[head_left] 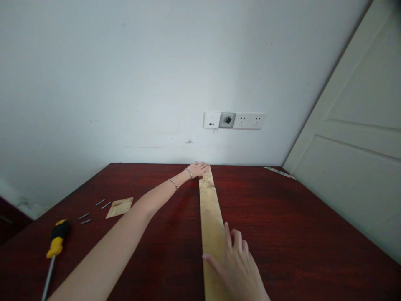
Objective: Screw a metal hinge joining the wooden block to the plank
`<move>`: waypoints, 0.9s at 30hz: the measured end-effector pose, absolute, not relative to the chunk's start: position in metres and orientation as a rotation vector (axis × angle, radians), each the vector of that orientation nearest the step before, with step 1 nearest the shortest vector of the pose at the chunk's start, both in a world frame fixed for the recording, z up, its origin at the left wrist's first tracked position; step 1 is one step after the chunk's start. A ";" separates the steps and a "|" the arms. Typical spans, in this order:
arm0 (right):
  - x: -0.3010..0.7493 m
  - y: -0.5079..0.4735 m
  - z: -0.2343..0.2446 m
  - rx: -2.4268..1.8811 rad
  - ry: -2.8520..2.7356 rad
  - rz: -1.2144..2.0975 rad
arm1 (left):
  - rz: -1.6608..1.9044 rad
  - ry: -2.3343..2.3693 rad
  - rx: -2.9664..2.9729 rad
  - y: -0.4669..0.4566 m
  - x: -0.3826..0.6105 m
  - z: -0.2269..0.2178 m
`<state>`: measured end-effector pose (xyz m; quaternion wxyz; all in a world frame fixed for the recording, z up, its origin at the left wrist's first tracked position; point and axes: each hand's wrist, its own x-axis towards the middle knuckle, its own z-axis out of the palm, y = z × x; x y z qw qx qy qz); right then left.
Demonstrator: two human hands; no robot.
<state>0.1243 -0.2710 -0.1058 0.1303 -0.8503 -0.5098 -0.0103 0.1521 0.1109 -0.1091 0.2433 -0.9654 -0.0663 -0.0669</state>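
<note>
A long, pale wooden board (210, 209) lies flat on the dark red tabletop, running from near me toward the wall. At its far end, my left hand (198, 168) reaches over the board and grips it, with the fingertips partly hard to make out. Close to me, my right hand (239, 261) spans the board's width. Its thumb presses the left edge, and its fingers lie along the right edge. Small holes and dark knot marks show on the board's upper face.
On the left lie a yellow-and-black screwdriver (57, 238), several metal screws or nails (84, 216) and a small thin wooden piece (120, 207). A narrow printed strip (280, 172) rests at the far right corner. Sockets (249, 121) sit on the wall behind; a white panelled door (354, 125) stands at right.
</note>
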 end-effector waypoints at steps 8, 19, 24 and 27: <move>0.173 -0.250 -0.067 -2.070 -1.868 -0.167 | -0.138 -0.633 -2.660 0.134 0.046 -0.067; 0.129 -0.145 -0.051 -1.375 -2.353 0.072 | 0.189 -0.960 -2.708 0.119 -0.156 -0.014; 0.080 -0.080 -0.077 -1.212 -2.490 0.333 | 0.261 -1.034 -2.860 0.089 -0.204 -0.028; 0.048 -0.048 -0.093 -1.211 -2.480 0.468 | 0.325 -1.061 -2.889 0.074 -0.222 -0.042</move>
